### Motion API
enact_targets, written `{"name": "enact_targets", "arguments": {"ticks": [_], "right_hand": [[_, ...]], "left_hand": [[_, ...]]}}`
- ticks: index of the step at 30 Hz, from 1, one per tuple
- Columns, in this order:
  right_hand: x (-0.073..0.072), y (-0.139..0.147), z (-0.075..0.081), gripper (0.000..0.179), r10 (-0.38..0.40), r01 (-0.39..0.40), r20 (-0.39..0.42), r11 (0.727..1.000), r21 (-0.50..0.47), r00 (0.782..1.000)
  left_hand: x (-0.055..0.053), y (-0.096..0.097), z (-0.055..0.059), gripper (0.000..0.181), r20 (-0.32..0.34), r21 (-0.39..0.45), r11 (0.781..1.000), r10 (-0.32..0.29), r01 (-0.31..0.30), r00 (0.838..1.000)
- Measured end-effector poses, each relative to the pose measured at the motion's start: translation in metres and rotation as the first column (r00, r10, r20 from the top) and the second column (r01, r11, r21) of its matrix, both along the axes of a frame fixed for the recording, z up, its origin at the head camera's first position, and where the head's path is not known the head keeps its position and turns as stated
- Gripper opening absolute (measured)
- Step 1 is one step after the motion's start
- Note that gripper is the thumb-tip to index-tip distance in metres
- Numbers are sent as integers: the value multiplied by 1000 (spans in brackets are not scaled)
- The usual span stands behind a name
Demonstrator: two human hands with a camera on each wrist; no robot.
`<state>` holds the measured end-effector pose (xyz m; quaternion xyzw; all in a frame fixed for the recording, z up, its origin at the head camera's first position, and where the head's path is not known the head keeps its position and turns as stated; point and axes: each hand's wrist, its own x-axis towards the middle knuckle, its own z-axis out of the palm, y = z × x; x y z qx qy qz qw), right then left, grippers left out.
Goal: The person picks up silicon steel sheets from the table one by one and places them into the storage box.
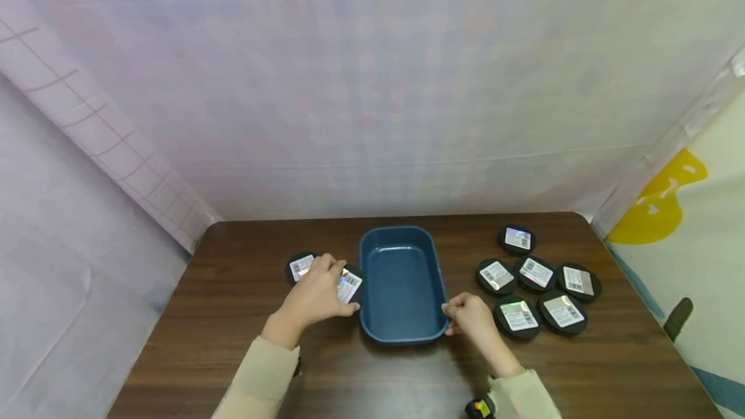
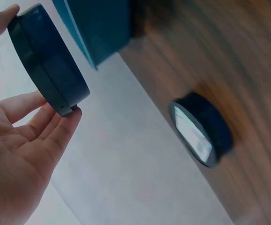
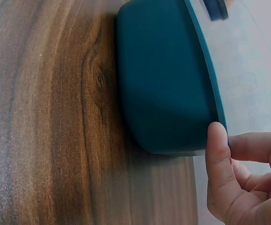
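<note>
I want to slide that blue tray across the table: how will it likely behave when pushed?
The blue tray is probably stiff: its rim shows no obvious bend where the right hand pinches it. Its broad base, resting on the table, makes tipping seem unlikely. The table's smooth sheen suggests the tray might slide fairly easily.

Held disc (image 1: 350,287) — partly hidden, head view

You can make out barcodes on the white rectangular labels (image 1: 520,315) atop the black round flat containers (image 1: 563,313), but no words.
</note>
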<state>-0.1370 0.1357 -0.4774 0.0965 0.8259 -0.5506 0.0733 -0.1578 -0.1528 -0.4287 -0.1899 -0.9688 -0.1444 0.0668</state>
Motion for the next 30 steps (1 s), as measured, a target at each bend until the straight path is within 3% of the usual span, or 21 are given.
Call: {"name": "enact_targets", "arguments": {"ticks": [11, 30], "right_hand": [[0, 1, 1, 12, 4, -4, -6, 1000, 18, 1000], [0, -1, -3, 11, 4, -3, -27, 999, 38, 1000]], "left_hand": [[-10, 37, 14, 86, 49, -37, 997, -72, 74, 996], [-9, 69, 2, 84, 103, -84, 989, -115, 124, 988]]}}
